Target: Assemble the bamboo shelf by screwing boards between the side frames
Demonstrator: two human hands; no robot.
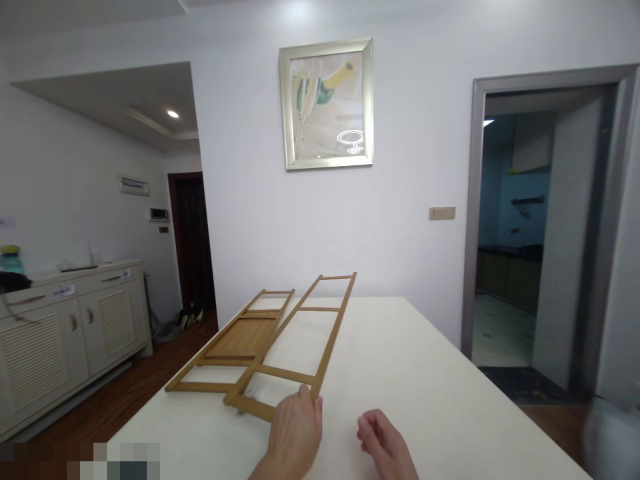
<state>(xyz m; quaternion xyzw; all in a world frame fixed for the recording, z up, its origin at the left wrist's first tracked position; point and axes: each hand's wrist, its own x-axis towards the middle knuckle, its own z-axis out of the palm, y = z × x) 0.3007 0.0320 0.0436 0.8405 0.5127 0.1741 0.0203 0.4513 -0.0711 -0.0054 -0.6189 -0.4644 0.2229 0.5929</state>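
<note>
The left hand (297, 427), back upward, is clamped on the near right corner of an open wooden frame (327, 347), at the lower centre of the frame of view. The right hand (384, 443) is apart from it at the bottom right of centre, fingers curled in, over the white table (395, 360).

The open frame is long and narrow, of smooth, tan wood, with flat slats and crossbars making a ladder shape; its far end rises toward the centre. Beside it on the left lies a second wooden frame (240, 337), with a solid, lightly grained panel between its side rails and open gaps at both ends. The two meet or overlap along their neighbouring rails; which one bears on the other cannot be told.

The tabletop is flat, pale and smooth. The panelled frame runs close to its left edge, while open room spreads from the right hand to the slanting right edge. The table's far edge is near the plain wall (400, 253), where a square picture (327, 103) in a metallic-looking border hangs at upper centre.
</note>
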